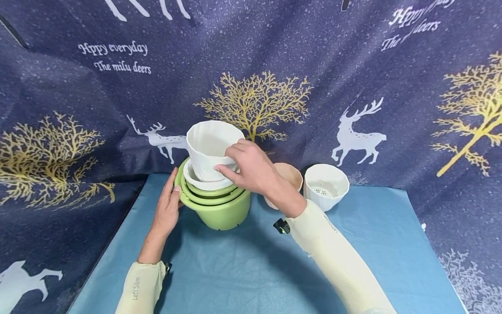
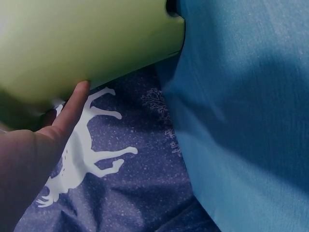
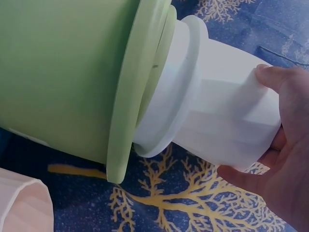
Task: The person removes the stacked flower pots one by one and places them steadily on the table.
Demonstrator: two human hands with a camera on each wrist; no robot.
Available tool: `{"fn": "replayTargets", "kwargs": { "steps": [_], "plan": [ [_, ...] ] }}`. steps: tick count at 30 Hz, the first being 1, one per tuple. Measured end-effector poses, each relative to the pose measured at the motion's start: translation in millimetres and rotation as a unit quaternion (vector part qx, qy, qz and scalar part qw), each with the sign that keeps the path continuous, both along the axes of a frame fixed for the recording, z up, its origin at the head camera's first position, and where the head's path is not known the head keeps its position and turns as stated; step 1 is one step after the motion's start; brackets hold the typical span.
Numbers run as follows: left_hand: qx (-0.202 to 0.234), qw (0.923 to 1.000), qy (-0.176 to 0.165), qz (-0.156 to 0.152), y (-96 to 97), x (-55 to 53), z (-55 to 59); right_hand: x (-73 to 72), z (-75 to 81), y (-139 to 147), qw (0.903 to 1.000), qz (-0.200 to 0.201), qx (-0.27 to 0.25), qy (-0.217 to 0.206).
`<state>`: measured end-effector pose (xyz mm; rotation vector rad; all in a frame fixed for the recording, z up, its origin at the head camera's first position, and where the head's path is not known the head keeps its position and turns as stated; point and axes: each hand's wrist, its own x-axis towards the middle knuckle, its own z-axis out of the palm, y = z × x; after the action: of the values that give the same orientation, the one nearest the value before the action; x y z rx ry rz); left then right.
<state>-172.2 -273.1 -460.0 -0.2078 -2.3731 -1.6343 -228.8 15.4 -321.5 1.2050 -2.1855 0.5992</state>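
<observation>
In the head view, a faceted white flower pot (image 1: 200,152) stands tilted slightly inside a white pot with a thick rim (image 1: 191,178). That one sits in a stack of green flower pots (image 1: 225,213). My right hand (image 1: 251,168) pinches the near right rim of the faceted pot, thumb outside; the right wrist view shows the hand (image 3: 289,140) around its rim end. With fingers fairly straight, my left hand (image 1: 166,211) rests on the left side of the green stack. In the left wrist view, a fingertip of that hand (image 2: 29,159) touches the green wall (image 2: 96,38).
Behind my right wrist stands a pinkish pot (image 1: 290,172), partly hidden. Beside it is another white pot (image 1: 327,181) with a perforated bottom. A blue cloth (image 1: 235,270) covers the table, and a dark printed curtain (image 1: 274,52) hangs at its back edge.
</observation>
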Motion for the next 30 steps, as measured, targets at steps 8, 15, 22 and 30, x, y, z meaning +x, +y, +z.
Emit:
{"fn": "replayTargets", "kwargs": {
  "steps": [8,15,22,30],
  "plan": [
    [0.001,1.0,0.006,0.0,0.5,0.6,1.3,1.3,1.8,3.5,0.9996,0.003,-0.028,0.004],
    [0.011,0.9999,0.011,-0.003,0.4,1.0,1.1,2.1,2.7,8.1,0.9982,0.01,-0.059,0.01],
    [0.006,0.9999,0.014,0.0,0.9,2.0,1.9,4.2,4.3,11.3,0.9957,0.017,-0.087,0.027],
    [0.005,1.0,0.008,-0.001,1.4,1.5,2.2,6.7,7.6,16.8,0.9918,0.027,-0.119,0.037]
  ]
}}
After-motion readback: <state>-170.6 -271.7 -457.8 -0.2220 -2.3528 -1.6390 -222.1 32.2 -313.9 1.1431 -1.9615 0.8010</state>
